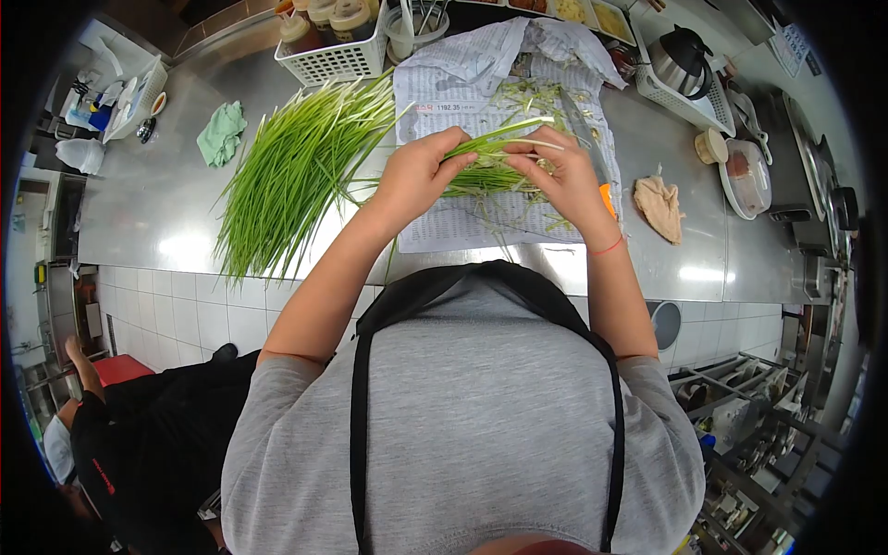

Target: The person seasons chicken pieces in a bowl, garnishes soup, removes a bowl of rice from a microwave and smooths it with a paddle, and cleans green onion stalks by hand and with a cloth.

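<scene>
My left hand is closed around the green part of a small bunch of chives, just above the spread newspaper. At the pale root ends, my right hand pinches a few stalks between thumb and fingers. More loose chives lie on the paper beneath both hands. A large pile of chives rests on the steel counter to the left, white ends pointing away. Past my right hand lies a knife with an orange handle, partly hidden by my wrist. Root trimmings are scattered on the newspaper's far part.
A green cloth lies left, a beige cloth right. A white basket of bottles stands at the back. A steel jug and a lidded plastic container are at right. Another person in black is at lower left.
</scene>
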Demonstrator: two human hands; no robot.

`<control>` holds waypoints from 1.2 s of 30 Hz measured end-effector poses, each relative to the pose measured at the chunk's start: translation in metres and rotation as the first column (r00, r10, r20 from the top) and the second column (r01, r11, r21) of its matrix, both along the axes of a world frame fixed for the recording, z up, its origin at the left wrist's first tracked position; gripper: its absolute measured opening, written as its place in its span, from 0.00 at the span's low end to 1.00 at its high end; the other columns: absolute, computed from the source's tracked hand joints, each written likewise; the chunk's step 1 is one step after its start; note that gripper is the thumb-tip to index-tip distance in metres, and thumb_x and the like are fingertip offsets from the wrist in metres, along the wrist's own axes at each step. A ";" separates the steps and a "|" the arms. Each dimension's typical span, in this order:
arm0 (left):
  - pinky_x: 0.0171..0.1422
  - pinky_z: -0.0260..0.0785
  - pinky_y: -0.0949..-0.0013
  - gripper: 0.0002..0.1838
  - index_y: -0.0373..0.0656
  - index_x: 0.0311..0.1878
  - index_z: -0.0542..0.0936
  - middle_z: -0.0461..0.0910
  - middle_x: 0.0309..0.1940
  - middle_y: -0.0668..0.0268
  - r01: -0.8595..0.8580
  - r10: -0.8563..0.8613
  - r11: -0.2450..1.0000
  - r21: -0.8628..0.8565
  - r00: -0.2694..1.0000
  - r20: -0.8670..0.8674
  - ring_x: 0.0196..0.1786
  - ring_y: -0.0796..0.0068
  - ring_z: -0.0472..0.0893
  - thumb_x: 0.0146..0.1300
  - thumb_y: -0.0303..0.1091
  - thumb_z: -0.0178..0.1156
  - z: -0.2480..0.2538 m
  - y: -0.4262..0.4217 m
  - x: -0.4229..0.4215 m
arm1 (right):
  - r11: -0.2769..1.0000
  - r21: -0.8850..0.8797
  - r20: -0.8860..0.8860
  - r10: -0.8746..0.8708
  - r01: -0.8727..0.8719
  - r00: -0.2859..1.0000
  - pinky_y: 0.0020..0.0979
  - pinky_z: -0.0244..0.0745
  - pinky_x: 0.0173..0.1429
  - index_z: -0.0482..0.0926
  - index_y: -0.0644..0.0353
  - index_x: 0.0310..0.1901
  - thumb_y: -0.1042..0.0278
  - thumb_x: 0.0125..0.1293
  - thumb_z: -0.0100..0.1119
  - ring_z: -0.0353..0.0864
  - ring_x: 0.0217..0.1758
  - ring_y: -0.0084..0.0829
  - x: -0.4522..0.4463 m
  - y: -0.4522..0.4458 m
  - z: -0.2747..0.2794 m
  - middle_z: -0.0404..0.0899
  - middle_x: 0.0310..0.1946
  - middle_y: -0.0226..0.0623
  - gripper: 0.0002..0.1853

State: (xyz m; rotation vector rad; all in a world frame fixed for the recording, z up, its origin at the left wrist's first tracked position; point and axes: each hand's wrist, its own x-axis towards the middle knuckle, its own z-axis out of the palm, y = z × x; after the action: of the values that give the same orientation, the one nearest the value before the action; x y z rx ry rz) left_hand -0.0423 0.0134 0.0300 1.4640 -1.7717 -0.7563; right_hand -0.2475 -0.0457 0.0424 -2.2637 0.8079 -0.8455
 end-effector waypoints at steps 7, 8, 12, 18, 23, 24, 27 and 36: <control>0.32 0.66 0.64 0.08 0.41 0.38 0.75 0.76 0.27 0.59 -0.007 0.035 0.969 -0.249 0.993 0.110 0.30 0.59 0.76 0.58 0.34 0.58 -0.003 -0.001 -0.003 | 0.995 0.005 0.065 -0.104 0.104 0.992 0.28 0.70 0.40 0.80 0.65 0.35 0.71 0.56 0.61 0.76 0.35 0.30 0.004 0.004 -0.006 0.77 0.31 0.37 0.07; 0.32 0.66 0.67 0.08 0.40 0.39 0.76 0.76 0.28 0.58 -0.004 0.038 0.964 -0.264 0.992 0.123 0.29 0.61 0.76 0.58 0.32 0.59 -0.003 -0.001 -0.003 | 0.989 0.032 0.092 -0.145 0.143 0.985 0.28 0.71 0.40 0.79 0.66 0.33 0.71 0.55 0.61 0.77 0.34 0.31 0.004 0.004 -0.008 0.78 0.30 0.38 0.07; 0.33 0.66 0.67 0.08 0.40 0.39 0.76 0.76 0.28 0.58 -0.012 0.046 0.967 -0.253 0.991 0.127 0.29 0.60 0.76 0.58 0.31 0.59 -0.005 0.001 -0.005 | 0.975 0.161 0.201 -0.182 0.151 0.963 0.26 0.70 0.40 0.77 0.67 0.34 0.71 0.57 0.60 0.76 0.35 0.26 0.003 0.003 -0.022 0.76 0.31 0.35 0.08; 0.31 0.65 0.67 0.07 0.41 0.38 0.76 0.75 0.27 0.59 -0.031 0.071 0.958 -0.287 0.989 0.132 0.27 0.61 0.75 0.58 0.32 0.58 -0.008 0.001 -0.001 | 0.899 0.376 0.343 -0.362 0.227 0.867 0.19 0.67 0.41 0.75 0.64 0.38 0.70 0.61 0.58 0.71 0.33 0.18 -0.020 -0.018 -0.040 0.74 0.32 0.28 0.07; 0.29 0.64 0.67 0.06 0.41 0.36 0.75 0.75 0.24 0.59 -0.080 0.117 0.954 -0.290 0.987 0.112 0.25 0.63 0.74 0.58 0.31 0.59 -0.006 0.002 0.005 | 0.845 0.423 0.470 -0.514 0.328 0.717 0.20 0.68 0.42 0.74 0.62 0.41 0.70 0.60 0.59 0.72 0.36 0.20 -0.050 -0.033 -0.042 0.74 0.34 0.28 0.09; 0.29 0.64 0.67 0.06 0.41 0.36 0.75 0.75 0.24 0.59 -0.078 0.115 0.954 -0.289 0.987 0.113 0.25 0.63 0.74 0.58 0.31 0.59 -0.005 0.002 0.005 | 0.844 0.423 0.470 -0.515 0.329 0.716 0.20 0.68 0.42 0.74 0.62 0.41 0.70 0.60 0.59 0.72 0.36 0.20 -0.048 -0.033 -0.044 0.74 0.34 0.28 0.09; 0.29 0.63 0.68 0.05 0.41 0.36 0.75 0.73 0.23 0.59 -0.074 0.111 0.951 -0.300 0.988 0.109 0.23 0.65 0.72 0.58 0.30 0.58 -0.004 0.002 0.003 | 0.912 0.125 0.382 -0.408 0.391 0.829 0.27 0.68 0.48 0.75 0.59 0.41 0.69 0.57 0.61 0.75 0.42 0.28 -0.039 -0.031 -0.048 0.76 0.36 0.31 0.11; 0.26 0.53 0.79 0.14 0.37 0.40 0.73 0.64 0.16 0.77 -0.295 0.228 0.949 -0.112 0.886 -0.403 0.20 0.88 0.60 0.59 0.38 0.62 0.003 -0.008 0.031 | 0.922 -0.076 -0.195 -0.387 0.379 0.901 0.47 0.58 0.60 0.75 0.52 0.38 0.68 0.52 0.64 0.71 0.51 0.37 -0.043 -0.034 -0.069 0.72 0.45 0.29 0.12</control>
State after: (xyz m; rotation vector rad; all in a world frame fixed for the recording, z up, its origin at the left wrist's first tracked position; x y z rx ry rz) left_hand -0.0112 0.0053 0.0328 1.3001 -1.2747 -0.6772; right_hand -0.2907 -0.0796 -0.0265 -2.2844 1.3793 -0.8053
